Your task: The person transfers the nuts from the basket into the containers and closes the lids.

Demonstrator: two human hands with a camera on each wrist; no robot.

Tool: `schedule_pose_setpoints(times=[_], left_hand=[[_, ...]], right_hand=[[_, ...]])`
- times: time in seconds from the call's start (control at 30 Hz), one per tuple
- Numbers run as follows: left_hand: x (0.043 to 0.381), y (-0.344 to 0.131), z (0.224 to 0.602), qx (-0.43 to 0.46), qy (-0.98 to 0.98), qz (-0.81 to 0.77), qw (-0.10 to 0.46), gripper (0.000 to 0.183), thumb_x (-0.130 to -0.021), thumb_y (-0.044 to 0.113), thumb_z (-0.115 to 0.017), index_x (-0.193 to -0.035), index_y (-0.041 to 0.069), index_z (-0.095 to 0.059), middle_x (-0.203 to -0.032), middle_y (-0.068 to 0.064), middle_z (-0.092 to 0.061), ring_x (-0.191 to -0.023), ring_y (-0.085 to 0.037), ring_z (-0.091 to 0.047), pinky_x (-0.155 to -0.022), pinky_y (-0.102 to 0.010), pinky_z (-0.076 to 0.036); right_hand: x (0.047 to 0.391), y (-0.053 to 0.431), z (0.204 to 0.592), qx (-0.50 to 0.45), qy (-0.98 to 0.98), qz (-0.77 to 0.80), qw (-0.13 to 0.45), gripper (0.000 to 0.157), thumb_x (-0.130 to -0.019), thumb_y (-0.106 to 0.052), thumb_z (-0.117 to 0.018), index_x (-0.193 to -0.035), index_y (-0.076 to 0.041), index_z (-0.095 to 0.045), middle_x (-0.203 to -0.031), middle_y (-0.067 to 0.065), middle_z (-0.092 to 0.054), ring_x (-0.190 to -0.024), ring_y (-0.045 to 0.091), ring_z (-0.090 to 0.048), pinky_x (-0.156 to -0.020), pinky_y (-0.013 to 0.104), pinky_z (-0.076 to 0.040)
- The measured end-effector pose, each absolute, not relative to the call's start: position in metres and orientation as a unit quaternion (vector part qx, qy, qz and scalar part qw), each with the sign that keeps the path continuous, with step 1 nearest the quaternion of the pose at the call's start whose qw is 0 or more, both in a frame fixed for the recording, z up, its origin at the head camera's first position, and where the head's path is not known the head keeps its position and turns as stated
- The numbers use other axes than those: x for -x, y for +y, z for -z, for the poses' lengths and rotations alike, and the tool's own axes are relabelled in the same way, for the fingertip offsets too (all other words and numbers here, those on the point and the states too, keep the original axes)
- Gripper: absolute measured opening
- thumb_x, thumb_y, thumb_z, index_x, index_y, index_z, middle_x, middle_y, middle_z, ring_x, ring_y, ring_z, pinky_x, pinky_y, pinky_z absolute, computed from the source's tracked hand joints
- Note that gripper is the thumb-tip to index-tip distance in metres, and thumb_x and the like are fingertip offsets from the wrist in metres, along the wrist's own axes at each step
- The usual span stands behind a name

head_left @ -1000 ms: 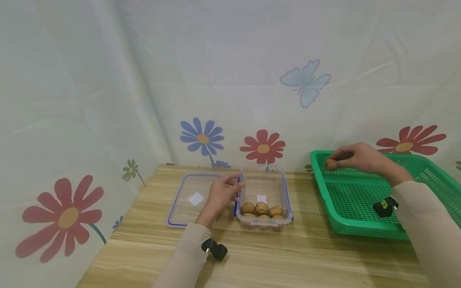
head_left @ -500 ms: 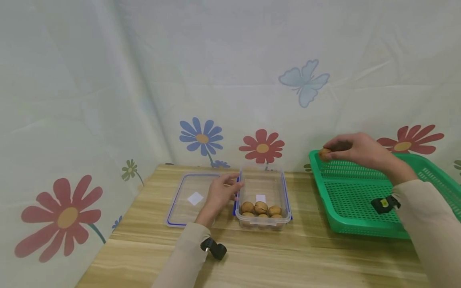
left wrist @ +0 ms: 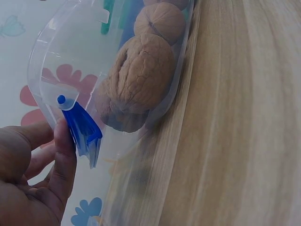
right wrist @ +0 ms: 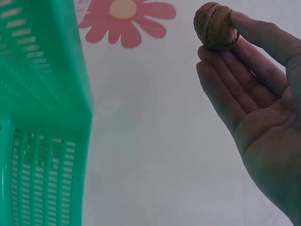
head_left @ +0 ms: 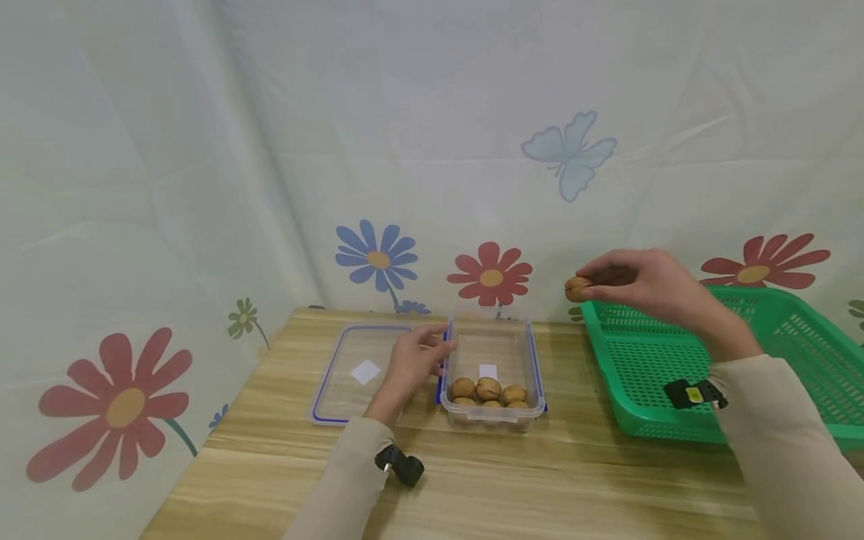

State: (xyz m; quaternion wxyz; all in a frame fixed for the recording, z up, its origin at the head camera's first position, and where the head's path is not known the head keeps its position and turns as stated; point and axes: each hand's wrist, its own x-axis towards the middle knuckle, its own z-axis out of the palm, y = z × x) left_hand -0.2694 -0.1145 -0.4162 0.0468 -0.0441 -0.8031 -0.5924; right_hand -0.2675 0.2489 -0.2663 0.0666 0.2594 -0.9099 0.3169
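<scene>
Between the thumb and fingertips of my right hand (head_left: 651,289) is a brown walnut (head_left: 577,288), raised beyond the left rim of the green basket (head_left: 610,386). The right wrist view shows the same walnut (right wrist: 216,26) pinched at the fingertips, the palm otherwise bare. My left hand (head_left: 413,364) rests with relaxed fingers against the left side of a clear plastic container (head_left: 491,414). In the left wrist view its fingers touch the wall by a blue latch (left wrist: 83,129). Several walnuts (head_left: 489,389) fill the container's near end; a white paper square (head_left: 488,371) lies behind them.
A clear lid (head_left: 331,375) with a blue seal and a white paper diamond (head_left: 366,372) lies flat left of the container. Wooden tabletop (head_left: 574,375) separates container and basket. A patterned curtain (head_left: 432,150) hangs right behind the table.
My right hand has risen from inside the basket and moved left past its rim, carrying the walnut. The left hand and the container have stayed in place.
</scene>
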Motion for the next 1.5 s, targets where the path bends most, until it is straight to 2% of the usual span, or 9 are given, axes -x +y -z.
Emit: schedule_pose_setpoints(times=[0.33,0.57,0.83,1.13,1.5], left_hand=[[0.271,-0.114,0.416,0.041,-0.801,0.595,0.047,0.041,-0.102,0.016,-0.075,-0.140,0.002,-0.067,-0.111,-0.019,-0.070,-0.068,-0.018,-0.071,-0.064,-0.032,-0.066],[0.272,-0.114,0.416,0.041,-0.801,0.595,0.046,0.041,-0.102,0.017,-0.075,-0.140,0.002,-0.067,-0.111,-0.019,-0.070,-0.068,-0.019,-0.071,-0.064,-0.032,-0.066],[0.275,-0.114,0.419,0.048,-0.802,0.592,0.057,0.041,-0.101,0.014,-0.076,-0.138,-0.001,-0.068,-0.110,-0.020,-0.070,-0.065,-0.014,-0.067,-0.061,-0.030,-0.065],[0.274,-0.114,0.418,0.048,-0.798,0.598,0.057,0.040,-0.101,0.012,-0.076,-0.138,-0.002,-0.068,-0.108,-0.021,-0.070,-0.062,-0.013,-0.066,-0.061,-0.030,-0.065],[0.274,-0.113,0.417,0.040,-0.796,0.601,0.055,0.039,-0.100,0.011,-0.076,-0.137,-0.001,-0.069,-0.106,-0.019,-0.070,-0.061,-0.013,-0.065,-0.060,-0.028,-0.065]], right_hand=[[0.258,0.216,0.274,-0.288,-0.876,-0.383,0.057,0.034,-0.099,-0.022,-0.080,-0.128,-0.006,-0.074,-0.116,0.008,-0.076,-0.100,0.022,-0.076,-0.083,0.022,-0.061],[0.257,0.196,0.286,-0.305,-0.855,-0.416,0.052,0.032,-0.099,-0.019,-0.080,-0.127,-0.006,-0.074,-0.117,0.008,-0.076,-0.101,0.022,-0.075,-0.085,0.023,-0.062],[0.257,0.175,0.302,-0.304,-0.845,-0.438,0.038,0.033,-0.097,-0.018,-0.081,-0.127,-0.006,-0.074,-0.116,0.007,-0.076,-0.104,0.023,-0.074,-0.089,0.026,-0.062],[0.262,0.154,0.321,-0.328,-0.825,-0.460,0.024,0.028,-0.096,-0.011,-0.081,-0.122,-0.004,-0.075,-0.112,0.008,-0.077,-0.100,0.023,-0.075,-0.085,0.030,-0.064],[0.266,0.137,0.337,-0.319,-0.832,-0.454,0.007,0.030,-0.096,-0.013,-0.082,-0.124,-0.005,-0.075,-0.112,0.006,-0.076,-0.101,0.023,-0.075,-0.088,0.035,-0.065]])
